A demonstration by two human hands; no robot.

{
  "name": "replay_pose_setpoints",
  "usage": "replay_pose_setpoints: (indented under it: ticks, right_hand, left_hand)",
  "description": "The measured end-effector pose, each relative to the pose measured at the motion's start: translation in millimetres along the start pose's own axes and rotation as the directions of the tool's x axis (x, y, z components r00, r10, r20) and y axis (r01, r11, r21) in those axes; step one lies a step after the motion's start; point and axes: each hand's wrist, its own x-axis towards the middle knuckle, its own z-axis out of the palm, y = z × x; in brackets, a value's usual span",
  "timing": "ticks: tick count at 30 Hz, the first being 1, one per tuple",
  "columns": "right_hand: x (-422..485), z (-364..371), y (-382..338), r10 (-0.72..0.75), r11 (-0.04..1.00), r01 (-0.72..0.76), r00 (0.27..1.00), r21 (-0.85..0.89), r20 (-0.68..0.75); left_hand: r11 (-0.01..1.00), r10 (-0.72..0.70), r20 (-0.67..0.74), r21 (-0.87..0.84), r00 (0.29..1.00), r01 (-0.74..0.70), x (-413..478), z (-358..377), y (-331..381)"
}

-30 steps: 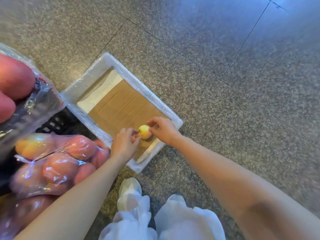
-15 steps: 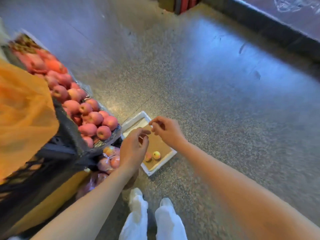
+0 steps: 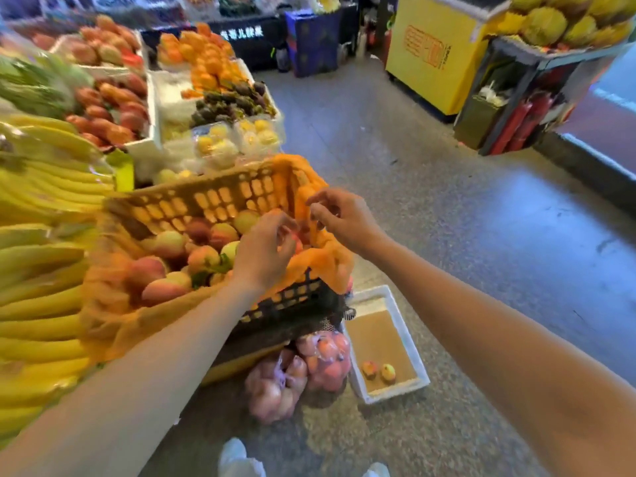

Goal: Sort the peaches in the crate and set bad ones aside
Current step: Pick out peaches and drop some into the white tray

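Note:
A black slatted crate (image 3: pixel 292 297) lined with orange film holds several peaches (image 3: pixel 172 246), pink and yellow-green. My left hand (image 3: pixel 265 249) hovers over the crate's right end with fingers loosely curled and holds nothing. My right hand (image 3: pixel 340 218) is just beyond the crate's right rim, its fingers loosely bent near the orange liner (image 3: pixel 330 263); nothing shows in it. On the floor below the crate lies a white foam tray (image 3: pixel 409 342) with a cardboard bottom. Two small peaches (image 3: pixel 378 371) lie in its near end.
Bananas (image 3: pixel 44 187) pile up at the left. Bags of peaches (image 3: pixel 303 366) lie on the floor under the crate beside the tray. Fruit stalls (image 3: pixel 206 74) stand behind, a yellow cabinet (image 3: pixel 437 53) at the back right. Grey floor spreads to the right.
Both hands left the yellow peach in the floor tray and rose to the crate's right end. The view lifted from the floor to the stall.

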Motion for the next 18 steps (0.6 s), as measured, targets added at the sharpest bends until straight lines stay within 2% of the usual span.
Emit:
replay_pose_setpoints:
  ticks: [2,6,8,11,15,18]
  right_hand:
    - [18.2,38.6,-10.5,0.021,0.992,-0.009,0.995,-0.127,0.093]
    - [42.0,95.1,-20.5,0.189,0.921,-0.094,0.956,-0.378,0.225]
    - [47.3,112.2,-18.5,0.277,0.841,-0.135,0.939,-0.525,0.204]
    - [51.6,122.6,-13.3,0.446,0.705,-0.26,0.886,-0.659,0.128]
    - [56.6,124.4,-4.6,0.599,0.609,-0.377,0.795,-0.698,0.093]
    - [60.5,127.7,7.8,0.662,0.559,-0.397,0.743,-0.728,0.103]
  left_hand:
    - [0.995,-0.071,0.079,0.077,0.994,0.065,-0.2,-24.0,-48.7]
    - [0.969,-0.197,0.242,0.197,0.95,0.15,5.1,-56.7,-133.1]
    - [0.957,-0.229,0.321,0.247,0.919,0.152,8.5,-65.5,-158.0]
    - [0.962,-0.201,0.422,0.255,0.884,0.096,14.2,-66.0,-178.3]
    - [0.973,-0.127,0.515,0.233,0.848,0.004,24.2,-54.1,-190.6]
    - [0.976,-0.107,0.616,0.214,0.78,-0.034,29.7,-40.9,-194.9]
